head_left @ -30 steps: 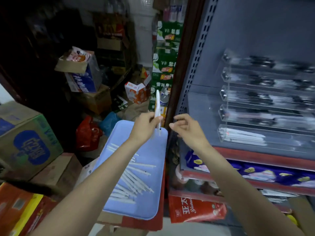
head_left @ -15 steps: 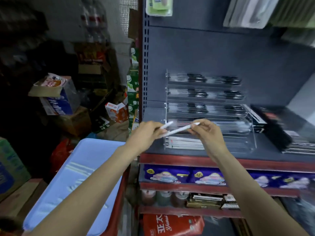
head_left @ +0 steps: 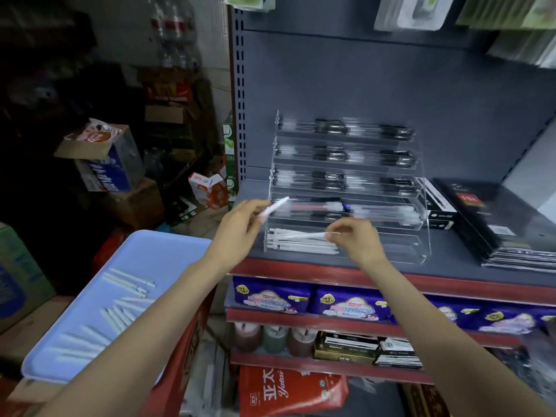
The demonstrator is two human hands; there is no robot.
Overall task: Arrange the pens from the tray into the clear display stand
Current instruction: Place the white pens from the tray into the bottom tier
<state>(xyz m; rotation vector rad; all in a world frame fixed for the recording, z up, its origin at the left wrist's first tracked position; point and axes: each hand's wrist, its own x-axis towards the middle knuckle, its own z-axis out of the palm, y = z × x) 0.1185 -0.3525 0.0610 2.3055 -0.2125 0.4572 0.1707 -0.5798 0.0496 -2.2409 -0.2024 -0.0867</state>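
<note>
A clear tiered display stand (head_left: pixel 421 236) sits on the grey shelf; its upper tiers hold dark pens and its lowest tier holds a few white pens (head_left: pixel 301 246). My right hand (head_left: pixel 358 239) pinches one white pen (head_left: pixel 304 235) at its right end, lying level over the lowest tier. My left hand (head_left: pixel 240 227) grips a second white pen (head_left: pixel 275 206) that points up and right at the stand's left edge. The light blue tray (head_left: pixel 156 251) at lower left carries several loose white pens (head_left: pixel 120 311).
Black flat packs (head_left: pixel 496 224) lie on the shelf right of the stand. Purple packets (head_left: pixel 270 296) and jars fill the lower shelves under a red shelf edge (head_left: pixel 301 272). Cardboard boxes (head_left: pixel 108 164) pile up at the left, behind the tray.
My view swung right from the tray to the shelf. My hands drew apart, each with one white pen, and my right hand lowered its pen to the stand's lowest tier.
</note>
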